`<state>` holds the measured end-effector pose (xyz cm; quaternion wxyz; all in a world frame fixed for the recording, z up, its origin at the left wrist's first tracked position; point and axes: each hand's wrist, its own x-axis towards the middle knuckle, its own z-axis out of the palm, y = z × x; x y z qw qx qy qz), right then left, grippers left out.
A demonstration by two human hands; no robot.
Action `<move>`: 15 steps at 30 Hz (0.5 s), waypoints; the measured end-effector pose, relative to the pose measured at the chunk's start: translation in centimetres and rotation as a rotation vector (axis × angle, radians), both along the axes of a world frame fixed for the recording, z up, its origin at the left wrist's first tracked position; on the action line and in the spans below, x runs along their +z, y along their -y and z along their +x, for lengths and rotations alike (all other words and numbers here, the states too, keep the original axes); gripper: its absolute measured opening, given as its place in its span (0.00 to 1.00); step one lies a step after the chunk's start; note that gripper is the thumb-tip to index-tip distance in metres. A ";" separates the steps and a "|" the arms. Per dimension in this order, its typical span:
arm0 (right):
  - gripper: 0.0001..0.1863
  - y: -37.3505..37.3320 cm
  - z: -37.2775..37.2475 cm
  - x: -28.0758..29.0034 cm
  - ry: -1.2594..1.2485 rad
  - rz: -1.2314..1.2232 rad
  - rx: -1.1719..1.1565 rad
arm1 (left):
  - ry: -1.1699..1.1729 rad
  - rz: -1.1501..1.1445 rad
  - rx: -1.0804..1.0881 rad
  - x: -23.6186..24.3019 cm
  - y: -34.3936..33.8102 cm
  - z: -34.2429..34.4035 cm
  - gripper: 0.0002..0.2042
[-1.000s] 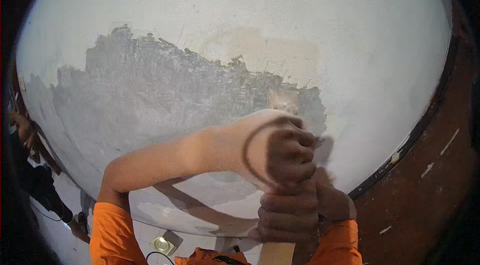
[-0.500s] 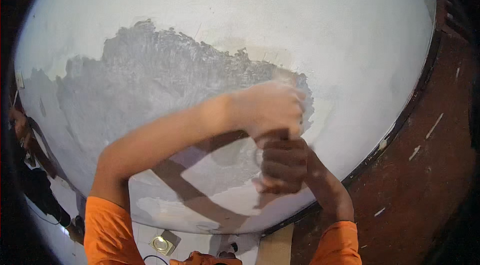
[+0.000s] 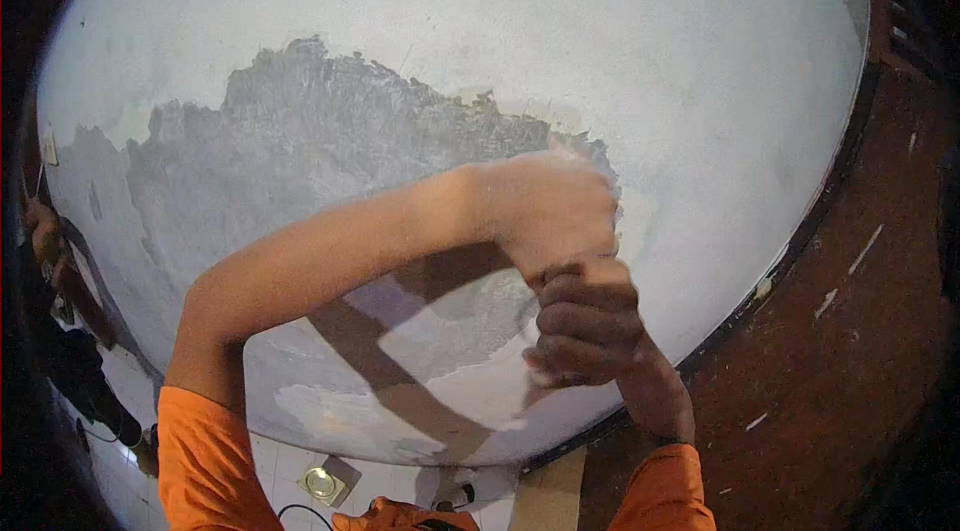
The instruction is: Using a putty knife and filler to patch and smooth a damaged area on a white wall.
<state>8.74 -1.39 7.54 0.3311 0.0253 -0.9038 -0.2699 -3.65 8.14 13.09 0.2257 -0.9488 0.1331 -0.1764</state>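
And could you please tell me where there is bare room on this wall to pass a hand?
The white wall looks free above the grey patch, and rightward to the dark trim. It is crowded at the patch's right end: left hand, right hand just below, and left forearm crossing the patch.

My left grip (image 3: 562, 216) is fisted, left elbow (image 3: 208, 301) bent outward; my right grip (image 3: 588, 323) curls directly beneath.

far up the wall (image 3: 620, 21) there's room; nearer, left forearm (image 3: 340, 231), left hand (image 3: 560, 211), right hand (image 3: 590, 321) bar the way!
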 end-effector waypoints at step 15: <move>0.18 -2.0 0.4 -2.2 -0.017 -0.034 -0.038 | 0.165 -0.055 -0.252 -1.7 -2.3 0.0 0.12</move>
